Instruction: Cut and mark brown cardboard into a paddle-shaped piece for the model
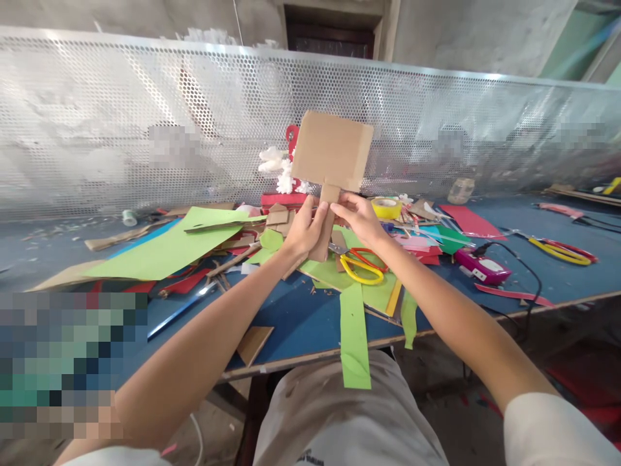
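Observation:
A flat cardboard sign shape, a near-square panel on a narrow strip handle, is held up above the table in front of me. My left hand is closed around the handle from the left, its thumb on the front. From the right, my right hand pinches the handle's top just below the panel. Below the hands lie yellow-and-orange scissors on green paper, their blades partly behind the handle. A green paper strip hangs over the table's front edge toward my lap.
The blue table carries a large green sheet, cardboard scraps, yellow tape, a purple box with a cord and second scissors. Behind stands a perforated metal panel, with a white-and-red decoration before it.

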Demonstrator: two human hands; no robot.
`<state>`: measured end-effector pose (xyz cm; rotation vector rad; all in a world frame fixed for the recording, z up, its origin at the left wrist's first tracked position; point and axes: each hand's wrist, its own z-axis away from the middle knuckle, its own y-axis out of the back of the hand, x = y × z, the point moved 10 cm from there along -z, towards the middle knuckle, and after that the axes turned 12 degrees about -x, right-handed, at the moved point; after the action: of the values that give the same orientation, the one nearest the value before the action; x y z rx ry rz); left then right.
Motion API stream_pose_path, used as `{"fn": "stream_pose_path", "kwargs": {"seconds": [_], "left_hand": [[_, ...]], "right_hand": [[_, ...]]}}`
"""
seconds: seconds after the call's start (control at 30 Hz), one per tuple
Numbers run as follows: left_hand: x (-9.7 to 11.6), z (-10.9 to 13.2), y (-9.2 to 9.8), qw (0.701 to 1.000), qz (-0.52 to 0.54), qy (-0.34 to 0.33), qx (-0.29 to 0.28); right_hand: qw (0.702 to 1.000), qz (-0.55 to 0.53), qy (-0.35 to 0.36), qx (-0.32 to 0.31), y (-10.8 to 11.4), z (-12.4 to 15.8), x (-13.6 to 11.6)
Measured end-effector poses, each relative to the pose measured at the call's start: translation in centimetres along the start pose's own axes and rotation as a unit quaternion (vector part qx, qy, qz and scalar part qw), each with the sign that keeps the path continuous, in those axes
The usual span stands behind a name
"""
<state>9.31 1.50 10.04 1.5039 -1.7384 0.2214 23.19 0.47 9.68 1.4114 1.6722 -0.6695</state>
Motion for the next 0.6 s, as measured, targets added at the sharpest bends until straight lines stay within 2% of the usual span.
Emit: {"fn": "stream_pose_path", "kwargs": {"seconds": [0.33, 0.4, 0.47, 0.53, 0.6], "left_hand": [[0.3, -0.1, 0.7, 0.998, -0.056, -0.015, 0.011], [0.2, -0.3, 1.4, 0.997, -0.072, -0.015, 0.016], [-0.2, -0.4, 2.5, 0.995, -0.088, -0.011, 0.036], [-0.8, -0.5, 3.9, 0.993, -0.102, -0.004, 0.063], [-1.7, -0.6, 5.0, 0.991, -0.105, 0.006, 0.086]], "right_hand": [[0.999, 0.005, -0.006, -0.033, -1.3, 0.0, 0.4], [0.999, 0.019, -0.020, -0.042, -1.2, 0.0, 0.8], [0.994, 0.082, -0.042, -0.057, -1.0, 0.0, 1.1], [0.969, 0.216, -0.078, -0.094, -1.0, 0.1, 1.6], [0.908, 0.367, -0.129, -0.155, -1.5, 0.4, 2.6]]}}
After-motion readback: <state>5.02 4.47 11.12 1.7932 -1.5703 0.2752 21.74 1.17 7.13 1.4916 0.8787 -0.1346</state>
